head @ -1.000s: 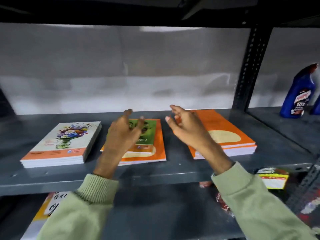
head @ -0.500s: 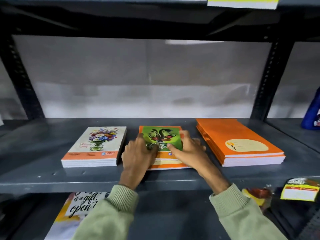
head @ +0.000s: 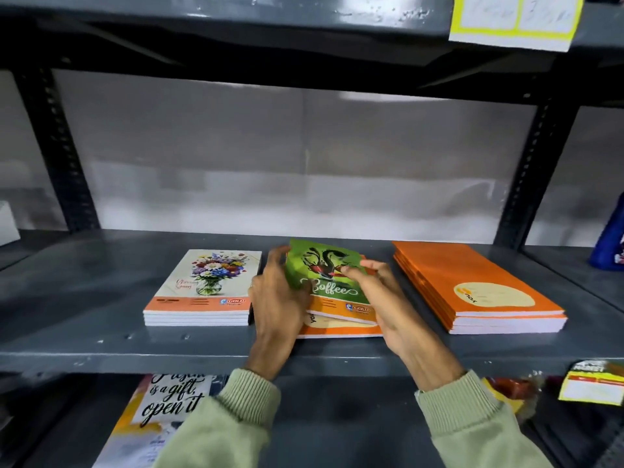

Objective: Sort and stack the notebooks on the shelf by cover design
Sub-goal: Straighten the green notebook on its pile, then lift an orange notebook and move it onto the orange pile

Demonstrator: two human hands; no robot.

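Note:
Three piles lie on the grey metal shelf (head: pixel 101 298). At the left is a stack of flower-vase notebooks (head: pixel 206 285). At the right is a stack of plain orange notebooks (head: pixel 472 285). In the middle, a green "Coffee" notebook (head: pixel 324 271) is tilted up off an orange notebook (head: pixel 337 329) beneath it. My left hand (head: pixel 277 298) grips the green notebook's left edge. My right hand (head: pixel 381 292) holds its right side, thumb on the cover.
A lower shelf holds a "gift, open it" notebook (head: pixel 169 403) at the left and packets (head: pixel 594 383) at the right. A blue bottle (head: pixel 611 238) stands past the right upright (head: pixel 530 170). A yellow-edged label (head: pixel 513 18) hangs from the shelf above.
Both hands came down from above the middle pile onto the green notebook, gripped it, and have lifted its far end up off the orange notebook.

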